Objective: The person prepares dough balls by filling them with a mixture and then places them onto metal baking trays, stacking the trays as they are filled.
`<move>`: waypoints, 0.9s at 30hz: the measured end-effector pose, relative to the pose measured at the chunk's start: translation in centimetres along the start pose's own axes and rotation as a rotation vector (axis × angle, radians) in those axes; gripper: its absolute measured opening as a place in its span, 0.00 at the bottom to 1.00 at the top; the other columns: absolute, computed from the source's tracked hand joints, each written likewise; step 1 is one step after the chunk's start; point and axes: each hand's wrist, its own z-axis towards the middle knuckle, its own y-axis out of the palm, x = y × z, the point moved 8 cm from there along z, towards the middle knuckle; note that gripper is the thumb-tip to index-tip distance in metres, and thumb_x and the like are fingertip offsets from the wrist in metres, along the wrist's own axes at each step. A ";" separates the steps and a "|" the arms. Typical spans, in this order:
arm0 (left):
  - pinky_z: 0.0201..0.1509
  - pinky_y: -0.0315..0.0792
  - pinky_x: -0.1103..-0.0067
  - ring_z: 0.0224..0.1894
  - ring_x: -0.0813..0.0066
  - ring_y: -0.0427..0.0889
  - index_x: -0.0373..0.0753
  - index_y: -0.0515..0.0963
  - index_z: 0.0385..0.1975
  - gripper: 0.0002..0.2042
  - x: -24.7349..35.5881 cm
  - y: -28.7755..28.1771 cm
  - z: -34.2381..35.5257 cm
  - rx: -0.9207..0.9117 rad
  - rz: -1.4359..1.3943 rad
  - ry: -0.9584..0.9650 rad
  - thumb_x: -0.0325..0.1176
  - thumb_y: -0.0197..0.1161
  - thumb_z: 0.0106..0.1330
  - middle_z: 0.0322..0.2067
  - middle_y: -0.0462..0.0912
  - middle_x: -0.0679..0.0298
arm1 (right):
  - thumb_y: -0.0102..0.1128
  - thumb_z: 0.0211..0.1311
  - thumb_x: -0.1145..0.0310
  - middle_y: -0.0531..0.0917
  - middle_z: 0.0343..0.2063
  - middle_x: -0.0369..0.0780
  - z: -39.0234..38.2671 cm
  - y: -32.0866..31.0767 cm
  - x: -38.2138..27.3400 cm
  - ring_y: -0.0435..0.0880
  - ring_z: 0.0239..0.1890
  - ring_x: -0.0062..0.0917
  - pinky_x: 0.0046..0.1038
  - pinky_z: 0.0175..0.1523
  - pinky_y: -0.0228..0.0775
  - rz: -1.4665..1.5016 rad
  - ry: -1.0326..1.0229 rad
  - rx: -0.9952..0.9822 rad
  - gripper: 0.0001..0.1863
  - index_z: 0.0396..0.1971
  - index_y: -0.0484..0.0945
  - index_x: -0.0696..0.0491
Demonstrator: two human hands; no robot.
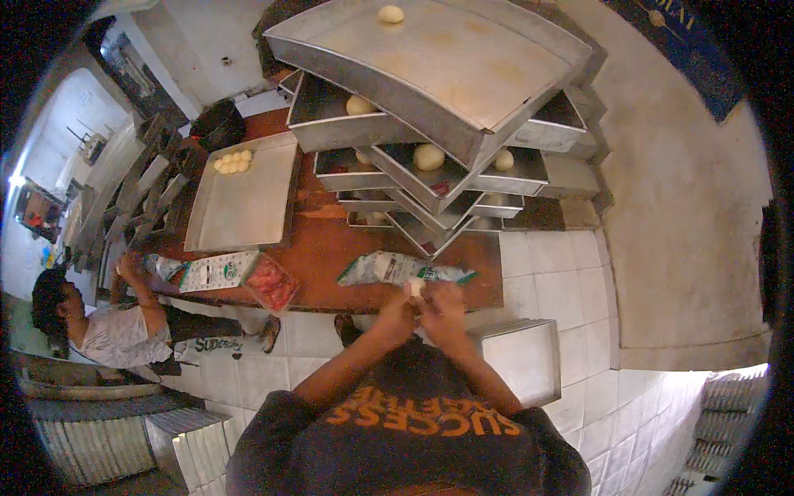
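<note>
A small pale piece of dough (415, 286) sits between my two hands at the front edge of the wooden table. My left hand (401, 312) pinches it from the left, and my right hand (445, 306) closes on it from the right. The fingers partly cover the dough. Just beyond them lies a white and green plastic bag (385, 269), flat on the table. Farther left, a similar bag (217, 273) ends in a clear part full of red filling (271, 283). A metal tray (240, 202) beyond the bags holds several dough balls (233, 162) in its far left corner.
Crisscrossed metal trays (480, 149) rise in a tall stack on the table, with dough balls on several levels. An empty-looking tray (521, 360) stands low at my right. On the left works another person (120, 326). More trays (178, 442) are stacked at lower left.
</note>
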 end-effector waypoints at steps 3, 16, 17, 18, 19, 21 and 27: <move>0.46 0.66 0.75 0.42 0.72 0.72 0.39 0.65 0.44 0.18 0.5 0.8 -0.2 0.038 -0.059 0.040 0.45 0.51 0.61 0.39 0.72 0.67 | 0.61 0.36 0.74 0.74 0.28 0.39 1.8 -0.8 -3.4 0.71 0.38 0.37 0.36 0.45 0.60 -0.081 -0.084 0.010 0.10 0.23 0.73 0.55; 0.38 0.68 0.78 0.38 0.74 0.71 0.37 0.66 0.41 0.16 2.7 3.1 -1.7 -0.015 0.235 0.279 0.40 0.54 0.59 0.35 0.71 0.64 | 0.57 0.35 0.77 0.70 0.32 0.44 2.1 -0.8 -1.8 0.66 0.39 0.40 0.36 0.42 0.58 -0.084 0.001 -0.127 0.15 0.29 0.70 0.54; 0.39 0.68 0.78 0.39 0.74 0.71 0.37 0.66 0.41 0.15 2.8 3.1 -1.2 -0.046 0.164 0.222 0.39 0.54 0.60 0.36 0.71 0.63 | 0.57 0.35 0.77 0.70 0.32 0.44 2.3 -1.1 -1.8 0.66 0.38 0.40 0.36 0.42 0.58 -0.066 -0.047 -0.102 0.15 0.29 0.70 0.54; 0.39 0.68 0.77 0.39 0.73 0.71 0.36 0.66 0.41 0.15 2.6 2.7 -1.2 -0.063 0.089 0.156 0.38 0.53 0.60 0.36 0.71 0.63 | 0.58 0.35 0.77 0.70 0.31 0.44 2.3 -1.4 -2.4 0.66 0.38 0.40 0.36 0.41 0.58 -0.042 -0.083 -0.087 0.15 0.29 0.69 0.54; 0.40 0.67 0.77 0.39 0.73 0.71 0.36 0.65 0.41 0.14 2.2 2.5 -1.2 -0.079 0.013 0.092 0.37 0.53 0.60 0.36 0.71 0.63 | 0.58 0.35 0.76 0.71 0.29 0.44 2.5 -1.8 -2.5 0.67 0.37 0.40 0.36 0.41 0.58 -0.027 -0.034 -0.045 0.14 0.28 0.70 0.54; 0.45 0.68 0.75 0.41 0.72 0.72 0.38 0.67 0.42 0.14 1.4 2.5 -1.2 -0.056 0.135 0.022 0.38 0.54 0.60 0.38 0.72 0.64 | 0.59 0.34 0.75 0.72 0.26 0.43 3.1 -2.6 -3.1 0.69 0.34 0.39 0.35 0.39 0.59 -0.001 0.060 0.036 0.11 0.24 0.70 0.55; 0.47 0.68 0.77 0.42 0.73 0.72 0.40 0.68 0.41 0.13 0.9 3.4 -0.6 -0.033 0.070 0.037 0.39 0.52 0.61 0.38 0.73 0.66 | 0.59 0.36 0.72 0.73 0.27 0.41 1.8 -2.5 -0.3 0.70 0.33 0.38 0.37 0.42 0.59 -0.031 0.114 -0.097 0.14 0.29 0.71 0.55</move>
